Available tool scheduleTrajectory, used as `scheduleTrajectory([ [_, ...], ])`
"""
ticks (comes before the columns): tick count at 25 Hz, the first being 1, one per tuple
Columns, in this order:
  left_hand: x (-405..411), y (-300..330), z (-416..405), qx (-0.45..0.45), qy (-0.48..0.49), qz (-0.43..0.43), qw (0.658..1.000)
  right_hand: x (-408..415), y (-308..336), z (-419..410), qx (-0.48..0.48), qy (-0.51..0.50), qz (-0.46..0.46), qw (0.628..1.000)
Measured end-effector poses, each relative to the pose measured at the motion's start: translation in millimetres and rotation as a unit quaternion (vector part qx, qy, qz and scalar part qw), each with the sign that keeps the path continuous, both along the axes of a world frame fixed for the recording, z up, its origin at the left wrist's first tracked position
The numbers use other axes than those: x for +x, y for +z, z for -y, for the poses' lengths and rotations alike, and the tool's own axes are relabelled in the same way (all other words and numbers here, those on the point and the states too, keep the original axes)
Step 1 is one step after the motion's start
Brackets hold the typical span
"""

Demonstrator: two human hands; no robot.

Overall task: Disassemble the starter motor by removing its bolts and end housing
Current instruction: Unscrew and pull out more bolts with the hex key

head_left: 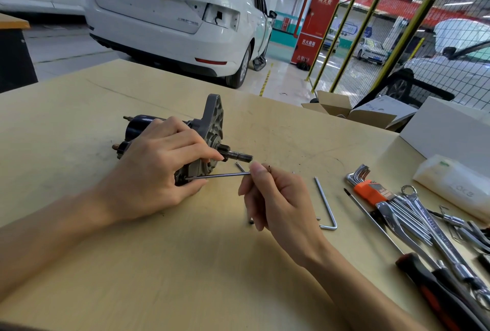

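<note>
Gripped around its dark metal body by the left hand (156, 169), the grey cast starter motor (185, 142) looks heavy and rigid, while the right hand (275, 195) pinches a thin steel through-bolt (217, 175), slick and best drawn out straight.

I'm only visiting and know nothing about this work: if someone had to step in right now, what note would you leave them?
Left hand grips the starter motor, which lies on its side on the table.
Right hand pinches a long thin bolt, its far end at the motor's housing.
Another thin rod lies on the table beside the shaft, and an L-shaped hex key to the right.
Done: this bolt looks mostly drawn out.
Left: pull it free, remove any remaining bolts, then separate the end housing, which is still on.
</note>
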State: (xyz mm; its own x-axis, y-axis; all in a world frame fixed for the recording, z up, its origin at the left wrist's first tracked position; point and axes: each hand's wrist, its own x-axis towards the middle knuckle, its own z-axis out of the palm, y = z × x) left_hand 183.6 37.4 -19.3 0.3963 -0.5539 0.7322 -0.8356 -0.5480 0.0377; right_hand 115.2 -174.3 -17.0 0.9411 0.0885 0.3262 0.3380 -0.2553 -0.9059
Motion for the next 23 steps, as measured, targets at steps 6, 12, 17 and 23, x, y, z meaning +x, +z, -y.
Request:
scheduleTrajectory([
  [6,-0.8,1.1,0.0,-0.004,-0.011,-0.005,1.000,0.5,-0.1,-0.2,0.004,0.019,0.000,1.000],
  [12,-3.9,4.1,2.2,-0.007,-0.030,-0.012,0.999,-1.3,1.2,1.2,-0.021,0.025,0.020,0.999],
  [17,-4.5,5.0,2.4,-0.006,-0.035,-0.014,0.999,-3.5,1.8,-1.4,-0.043,0.040,0.010,0.998],
  [23,-3.9,4.3,2.7,-0.006,-0.035,-0.009,0.999,-3.4,4.4,2.3,-0.001,0.082,0.005,0.997],
])
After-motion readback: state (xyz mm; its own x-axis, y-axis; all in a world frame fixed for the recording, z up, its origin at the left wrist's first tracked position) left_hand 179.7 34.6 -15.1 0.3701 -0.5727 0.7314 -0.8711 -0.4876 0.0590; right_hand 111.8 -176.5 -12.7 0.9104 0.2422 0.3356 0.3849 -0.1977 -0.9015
